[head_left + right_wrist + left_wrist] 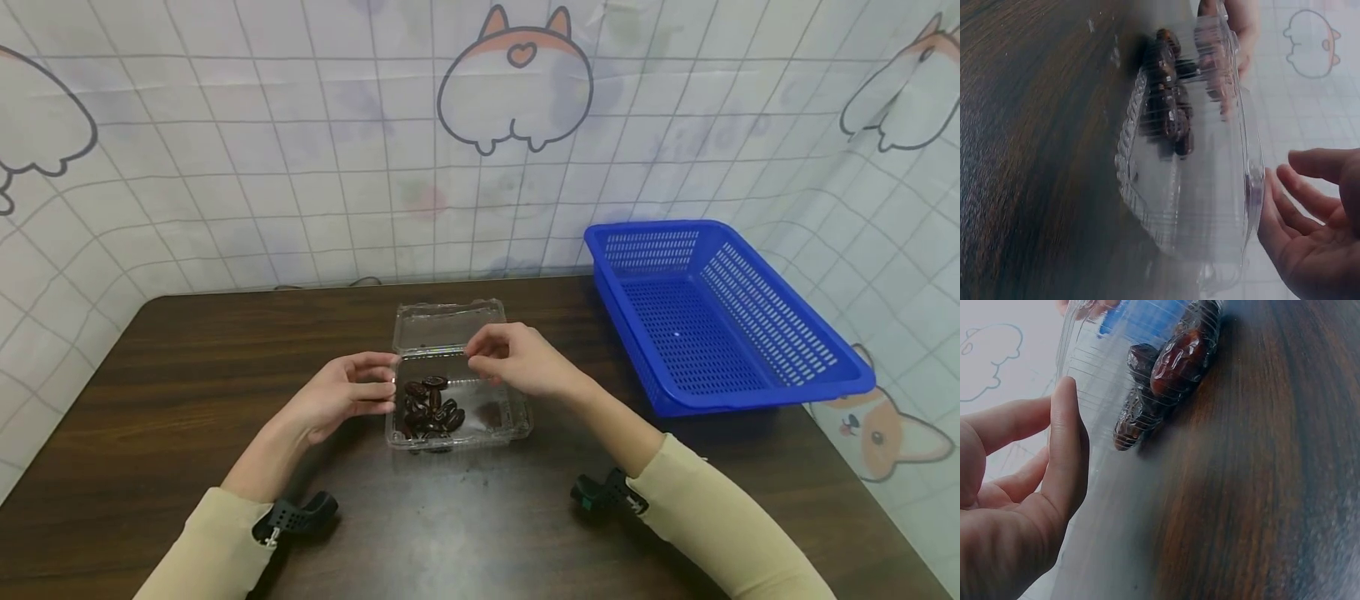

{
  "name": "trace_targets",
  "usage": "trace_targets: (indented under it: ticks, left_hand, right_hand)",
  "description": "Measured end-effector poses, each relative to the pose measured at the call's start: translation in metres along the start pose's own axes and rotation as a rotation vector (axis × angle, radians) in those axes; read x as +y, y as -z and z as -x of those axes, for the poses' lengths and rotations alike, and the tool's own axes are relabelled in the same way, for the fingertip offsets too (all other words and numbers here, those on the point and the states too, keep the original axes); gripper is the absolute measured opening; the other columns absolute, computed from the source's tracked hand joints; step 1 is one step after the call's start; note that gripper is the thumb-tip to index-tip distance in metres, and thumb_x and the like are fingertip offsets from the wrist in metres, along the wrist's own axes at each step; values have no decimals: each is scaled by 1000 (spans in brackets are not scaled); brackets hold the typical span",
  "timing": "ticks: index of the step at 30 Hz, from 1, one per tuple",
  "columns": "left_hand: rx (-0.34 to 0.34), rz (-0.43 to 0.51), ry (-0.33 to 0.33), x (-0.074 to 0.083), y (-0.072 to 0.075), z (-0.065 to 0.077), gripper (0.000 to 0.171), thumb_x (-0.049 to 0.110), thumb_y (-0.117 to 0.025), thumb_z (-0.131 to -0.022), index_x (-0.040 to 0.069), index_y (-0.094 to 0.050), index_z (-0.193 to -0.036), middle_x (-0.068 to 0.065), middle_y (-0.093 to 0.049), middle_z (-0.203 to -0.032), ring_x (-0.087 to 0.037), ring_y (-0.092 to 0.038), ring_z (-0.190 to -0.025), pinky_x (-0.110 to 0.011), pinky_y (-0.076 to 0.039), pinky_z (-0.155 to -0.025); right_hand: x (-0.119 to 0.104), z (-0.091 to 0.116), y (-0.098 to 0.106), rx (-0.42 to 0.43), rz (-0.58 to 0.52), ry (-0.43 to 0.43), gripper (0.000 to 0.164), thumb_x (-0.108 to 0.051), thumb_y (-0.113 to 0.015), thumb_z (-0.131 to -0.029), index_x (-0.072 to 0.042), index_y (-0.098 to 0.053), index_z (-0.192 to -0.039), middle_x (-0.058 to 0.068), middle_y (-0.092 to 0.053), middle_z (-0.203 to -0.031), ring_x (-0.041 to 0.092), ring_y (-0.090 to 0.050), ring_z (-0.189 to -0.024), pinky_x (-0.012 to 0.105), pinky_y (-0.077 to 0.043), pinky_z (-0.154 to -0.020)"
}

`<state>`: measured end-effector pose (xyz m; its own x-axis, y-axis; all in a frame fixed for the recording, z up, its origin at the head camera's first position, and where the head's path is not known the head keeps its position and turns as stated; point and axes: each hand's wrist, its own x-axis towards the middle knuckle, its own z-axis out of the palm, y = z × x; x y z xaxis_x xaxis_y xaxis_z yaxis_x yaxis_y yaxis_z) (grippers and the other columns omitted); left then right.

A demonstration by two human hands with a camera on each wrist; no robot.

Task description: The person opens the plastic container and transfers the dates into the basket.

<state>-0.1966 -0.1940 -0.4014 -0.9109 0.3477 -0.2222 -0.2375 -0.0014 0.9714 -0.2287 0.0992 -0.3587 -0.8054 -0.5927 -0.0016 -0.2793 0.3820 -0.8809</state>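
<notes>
A clear plastic clamshell box [480,421] stands on the table with its lid [448,327] folded back toward the wall. Several dark, glossy dates [435,408] lie in its left part. At the box's left side is my left hand [337,396], its fingertips and thumb resting against the outer wall, as the left wrist view also shows. My right hand [525,360] hovers over the box's far right part, near the hinge, its fingers loosely bent. The right wrist view shows its thumb and fingers apart, with nothing between them.
A blue perforated plastic basket [637,333] stands at the right rear of the dark wooden table [225,358]. Behind the table hangs a white gridded wall cover [315,167] with cartoon corgi prints. Black straps with camera mounts sit at both wrists.
</notes>
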Motion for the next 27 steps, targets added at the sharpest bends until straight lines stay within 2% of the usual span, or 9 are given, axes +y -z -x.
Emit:
trace_targets:
  ticks: [6,11,13,18,23,27]
  left_hand:
    - [6,2,3,-1,-1,-1,56,-3,-66,-89,-6,-41,-139,-24,-44,-118,-21,-61,-85,-41,-56,-85]
    - [8,6,-1,-2,0,-2,55,-2,-67,-88,-5,-42,-138,-22,-46,-116,-21,-61,-86,-41,-56,-85]
    - [7,7,-2,-2,0,-2,55,-2,-67,-88,-5,-43,-138,-22,-46,-116,-21,-61,-86,-41,-56,-85]
    - [2,5,-1,-3,0,-3,55,-2,-67,-88,-5,-43,-138,-21,-46,-116,-21,-61,-86,-41,-56,-85]
    - [0,7,-2,-3,-1,-2,55,-2,-66,-88,-5,-42,-138,-19,-47,-113,-21,-61,-86,-41,-56,-85]
    - [0,12,-6,-3,-1,-3,57,-2,-66,-88,-6,-41,-139,-16,-48,-111,-21,-61,-86,-41,-56,-85]
  right_hand:
    - [1,-5,-9,-136,74,-15,18,-14,-61,-96,-7,-66,-112,12,-67,-101,34,-64,-80,47,-57,-63]
    - [2,-7,-16,-203,173,-11,19,-12,-62,-95,-3,-66,-112,7,-67,-93,28,-63,-66,34,-55,-55]
    - [2,-8,-20,-220,206,-18,19,-12,-62,-95,-3,-66,-112,4,-66,-91,27,-63,-66,32,-55,-54]
    - [3,-12,-28,-236,287,-42,19,-12,-64,-93,-5,-67,-110,0,-65,-88,24,-65,-68,29,-54,-56]
    - [4,-17,-36,-231,381,-52,17,-14,-67,-91,-7,-68,-107,-4,-64,-85,13,-62,-65,27,-52,-60]
    - [4,-18,-39,-230,425,-52,18,-13,-69,-90,-8,-68,-106,-4,-61,-83,9,-59,-66,28,-50,-64]
